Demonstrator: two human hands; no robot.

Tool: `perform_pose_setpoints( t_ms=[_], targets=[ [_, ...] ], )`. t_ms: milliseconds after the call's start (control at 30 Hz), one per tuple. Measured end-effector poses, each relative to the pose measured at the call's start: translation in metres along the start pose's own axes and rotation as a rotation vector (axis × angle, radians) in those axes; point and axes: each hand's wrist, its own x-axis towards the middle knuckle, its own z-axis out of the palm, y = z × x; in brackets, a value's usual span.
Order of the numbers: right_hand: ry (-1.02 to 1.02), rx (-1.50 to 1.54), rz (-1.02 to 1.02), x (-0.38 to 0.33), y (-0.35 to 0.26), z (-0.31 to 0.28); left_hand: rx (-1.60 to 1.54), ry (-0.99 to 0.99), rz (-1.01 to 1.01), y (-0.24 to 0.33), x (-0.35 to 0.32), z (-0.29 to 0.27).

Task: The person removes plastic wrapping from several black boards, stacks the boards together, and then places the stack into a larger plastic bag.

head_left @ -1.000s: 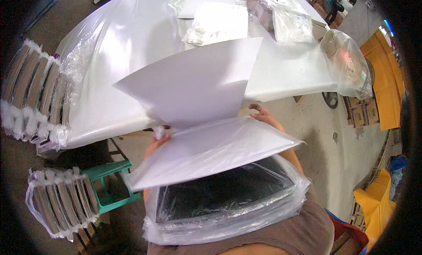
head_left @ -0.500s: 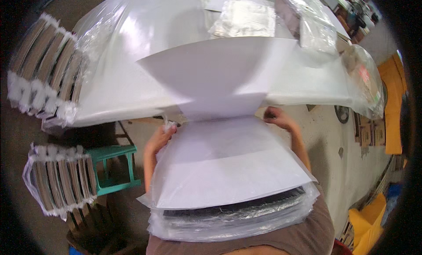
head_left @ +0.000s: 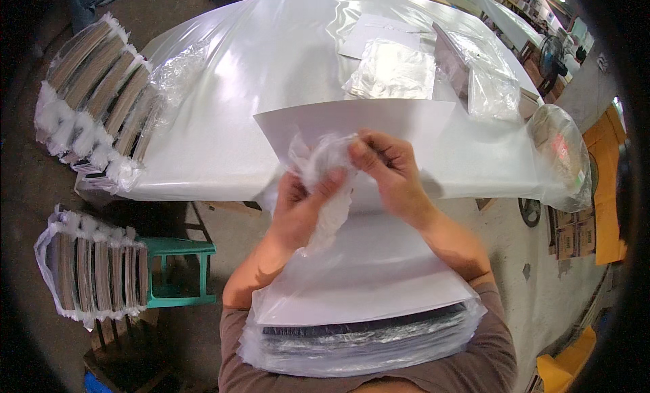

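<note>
Closest to the body, a pile of flat dark sheets in clear bags (head_left: pixel 365 345) rests against the brown shirt (head_left: pixel 497 339). A big white sheet (head_left: pixel 379 284) lies on top of the pile. Above it are the two hands, with some crumpled thin plastic (head_left: pixel 321 159) between them. The left hand (head_left: pixel 301 207) has its thumb and fingers closed around the plastic, and a loose piece hangs down just to the right of that hand. The right hand (head_left: pixel 393 162) pinches the plastic's right end between thumb and fingers. Just behind the hands, a white board (head_left: pixel 413 115) sticks out over the shiny white table (head_left: pixel 230 135). Off to the left, a green stool (head_left: pixel 179 300) stands beside a wrapped brown bundle (head_left: pixel 101 274), and another wrapped bundle (head_left: pixel 112 88) is at the table's left end. Farther back, a shiny white packet (head_left: pixel 396 71) lies left of a long clear-wrapped pack (head_left: pixel 494 88). Past the table is a black fan (head_left: pixel 552 54).
</note>
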Motion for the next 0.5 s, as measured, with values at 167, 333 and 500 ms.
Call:
perform_pose_setpoints(
  t_ms=[167, 333, 500],
  targets=[
    [0.144, -0.146, -0.032, -0.008, 0.009, -0.030, -0.472, 0.189, -0.269, 0.007, 0.000, -0.007],
    [0.126, -0.286, -0.308, -0.002, 0.005, -0.005, -0.317, 0.159, -0.086, -0.007, 0.002, 0.002],
    [0.104, -0.422, -0.252, 0.001, 0.007, -0.004, -0.212, 0.083, -0.122, -0.002, 0.004, 0.008]
  ],
)
